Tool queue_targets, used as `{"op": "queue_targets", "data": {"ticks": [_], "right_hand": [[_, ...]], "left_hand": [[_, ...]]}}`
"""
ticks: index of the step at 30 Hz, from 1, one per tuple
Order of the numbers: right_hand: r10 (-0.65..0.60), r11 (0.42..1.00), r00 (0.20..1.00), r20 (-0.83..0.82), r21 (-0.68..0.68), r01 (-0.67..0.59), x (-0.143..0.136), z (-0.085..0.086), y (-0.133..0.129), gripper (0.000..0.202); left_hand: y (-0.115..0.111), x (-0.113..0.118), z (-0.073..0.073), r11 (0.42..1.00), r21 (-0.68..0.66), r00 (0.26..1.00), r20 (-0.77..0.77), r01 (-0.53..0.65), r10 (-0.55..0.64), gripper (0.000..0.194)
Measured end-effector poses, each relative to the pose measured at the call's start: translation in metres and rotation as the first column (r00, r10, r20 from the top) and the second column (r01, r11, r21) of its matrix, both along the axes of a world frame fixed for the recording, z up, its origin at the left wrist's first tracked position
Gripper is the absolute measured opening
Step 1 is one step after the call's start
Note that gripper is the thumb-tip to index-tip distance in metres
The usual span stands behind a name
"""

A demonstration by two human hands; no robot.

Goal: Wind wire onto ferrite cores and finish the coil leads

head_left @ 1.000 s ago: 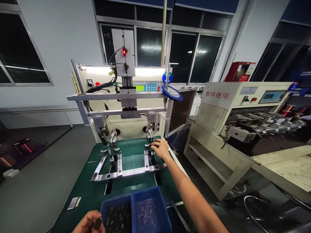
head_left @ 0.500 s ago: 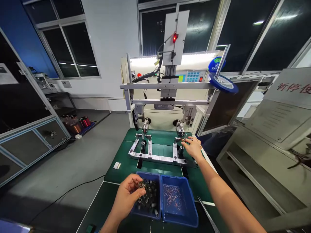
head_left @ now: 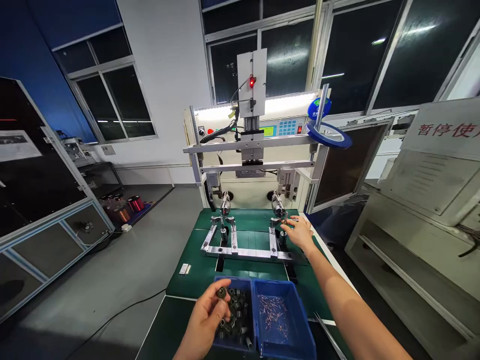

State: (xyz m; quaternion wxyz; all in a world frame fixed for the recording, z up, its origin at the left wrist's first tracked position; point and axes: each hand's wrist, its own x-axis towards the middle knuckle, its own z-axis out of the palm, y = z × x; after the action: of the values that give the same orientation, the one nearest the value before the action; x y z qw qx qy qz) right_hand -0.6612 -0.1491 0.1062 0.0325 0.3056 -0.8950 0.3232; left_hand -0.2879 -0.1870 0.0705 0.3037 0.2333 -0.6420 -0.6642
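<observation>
The left hand (head_left: 205, 320) pinches a small dark ribbed cylindrical core (head_left: 221, 293) over the left blue plastic bin (head_left: 234, 320) of similar cores. The adjoining blue bin (head_left: 281, 325) holds thin pink wire pieces. The right hand (head_left: 300, 232) (fingers loosely spread, grip unclear) reaches the right spindle (head_left: 278, 205) above the polished steel fixture frame (head_left: 243, 250) on the green mat (head_left: 198, 270).

Two blue bins (head_left: 285, 340) are sitting on the green mat (head_left: 210, 265). Behind the mat, a red lamp (head_left: 250, 82) is glowing on the cream machine (head_left: 262, 187).
</observation>
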Motion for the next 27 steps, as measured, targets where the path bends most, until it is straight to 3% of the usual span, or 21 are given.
{"op": "queue_targets", "data": {"ticks": [6,11,14,16,21,24,27], "right_hand": [[0.004,1.000,1.000,-0.005,-0.021,-0.004,0.000,0.000,0.000,0.025],[0.000,1.000,1.000,0.006,-0.019,0.000,0.002,0.001,0.000,0.024],[0.003,1.000,1.000,0.011,-0.016,-0.003,0.003,0.002,0.001,0.024],[0.008,1.000,1.000,0.012,-0.012,-0.008,0.004,0.004,0.001,0.023],[0.004,1.000,1.000,0.004,-0.014,-0.004,0.008,0.007,0.003,0.023],[0.012,1.000,1.000,-0.002,-0.026,-0.012,0.008,0.006,0.003,0.022],[0.025,0.999,1.000,-0.012,-0.037,-0.026,0.006,0.004,0.003,0.022]], "left_hand": [[-0.005,-0.002,-0.003,0.956,-0.293,0.989,0.137,-0.017,0.060,0.041],[0.000,0.000,0.000,0.969,-0.248,0.995,0.099,-0.008,0.033,0.032],[-0.012,-0.008,0.014,0.955,-0.297,0.994,0.107,0.016,0.017,0.021],[-0.038,-0.024,0.032,0.922,-0.387,0.991,0.107,-0.033,0.081,0.018],[-0.138,-0.096,0.074,0.808,-0.498,0.921,0.046,-0.314,0.387,0.017],[-0.178,-0.128,0.083,0.751,-0.551,0.873,0.082,-0.362,0.481,0.015],[-0.193,-0.140,0.080,0.737,-0.588,0.845,0.162,-0.332,0.510,0.016]]}}
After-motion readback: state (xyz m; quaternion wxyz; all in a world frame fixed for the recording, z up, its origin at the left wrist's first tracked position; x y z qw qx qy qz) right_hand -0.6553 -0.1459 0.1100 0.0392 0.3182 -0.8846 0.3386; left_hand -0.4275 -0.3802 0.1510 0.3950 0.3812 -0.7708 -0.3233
